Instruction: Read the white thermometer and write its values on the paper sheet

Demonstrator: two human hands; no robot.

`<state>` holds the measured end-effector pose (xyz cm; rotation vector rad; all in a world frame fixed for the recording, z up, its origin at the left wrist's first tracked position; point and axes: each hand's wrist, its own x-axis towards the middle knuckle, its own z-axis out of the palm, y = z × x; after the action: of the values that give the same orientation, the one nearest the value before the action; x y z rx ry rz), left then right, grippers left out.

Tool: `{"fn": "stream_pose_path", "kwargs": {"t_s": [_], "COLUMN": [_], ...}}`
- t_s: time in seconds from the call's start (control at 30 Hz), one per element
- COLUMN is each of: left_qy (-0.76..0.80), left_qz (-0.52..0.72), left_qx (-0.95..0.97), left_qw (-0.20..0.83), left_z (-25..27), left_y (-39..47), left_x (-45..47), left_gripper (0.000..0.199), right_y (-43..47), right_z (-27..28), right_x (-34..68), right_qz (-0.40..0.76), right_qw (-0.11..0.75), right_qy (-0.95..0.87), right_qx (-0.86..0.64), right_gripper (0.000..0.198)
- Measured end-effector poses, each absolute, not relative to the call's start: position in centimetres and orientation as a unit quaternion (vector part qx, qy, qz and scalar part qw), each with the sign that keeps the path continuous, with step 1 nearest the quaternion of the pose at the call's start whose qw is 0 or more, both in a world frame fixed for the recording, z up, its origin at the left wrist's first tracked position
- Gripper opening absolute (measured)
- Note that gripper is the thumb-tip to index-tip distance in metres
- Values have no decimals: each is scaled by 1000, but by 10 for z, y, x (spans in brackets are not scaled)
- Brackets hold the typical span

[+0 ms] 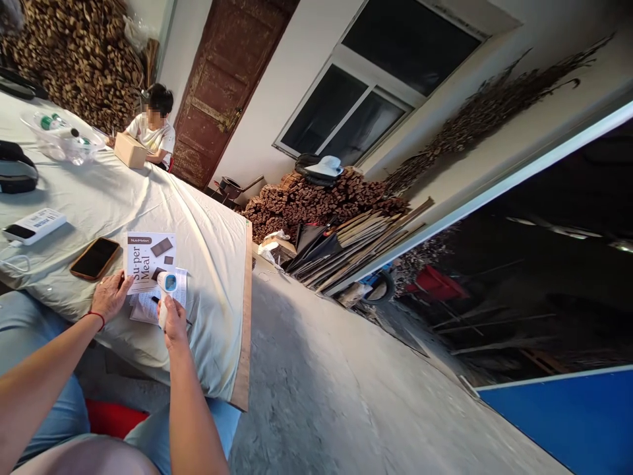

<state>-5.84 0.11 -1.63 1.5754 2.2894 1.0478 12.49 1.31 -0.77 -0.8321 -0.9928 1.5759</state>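
Left hand (109, 297): fingers pinch the Su-per Meal box (151, 252). Right hand (174, 323): fingers wrap the infrared thermometer (169, 284). Caution: a slack left pinch could drop the box.

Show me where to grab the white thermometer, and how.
Probably by the thermometer's slim handle, from the near side: it points that way, while the screen sits at the wider far end. The right hand grips there, leaving the screen uncovered.

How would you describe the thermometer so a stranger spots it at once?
Start at the cloth-covered table, at its near edge. There the right hand grips the white thermometer, whose head overlaps the Su-per Meal package in view. Its blue screen sets it apart from the black-screened smartphone.
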Motion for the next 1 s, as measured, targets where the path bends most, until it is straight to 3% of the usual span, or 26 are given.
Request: {"fn": "stream_pose_path", "kwargs": {"t_s": [0.47,1.0], "left_qy": [757,746], "left_qz": [341,361], "left_qx": [552,554], "left_qw": [73,77], "left_z": [-12,-13], "left_y": [-3,-2], "left_x": [-56,-59], "left_gripper": [56,57], "right_y": [6,-13], "right_z": [-9,12], "right_x": [117,152], "right_qz": [653,560], "right_qw": [546,638], "right_qy": [-370,-389], "right_qx": [-372,-358], "right_gripper": [44,38]}}
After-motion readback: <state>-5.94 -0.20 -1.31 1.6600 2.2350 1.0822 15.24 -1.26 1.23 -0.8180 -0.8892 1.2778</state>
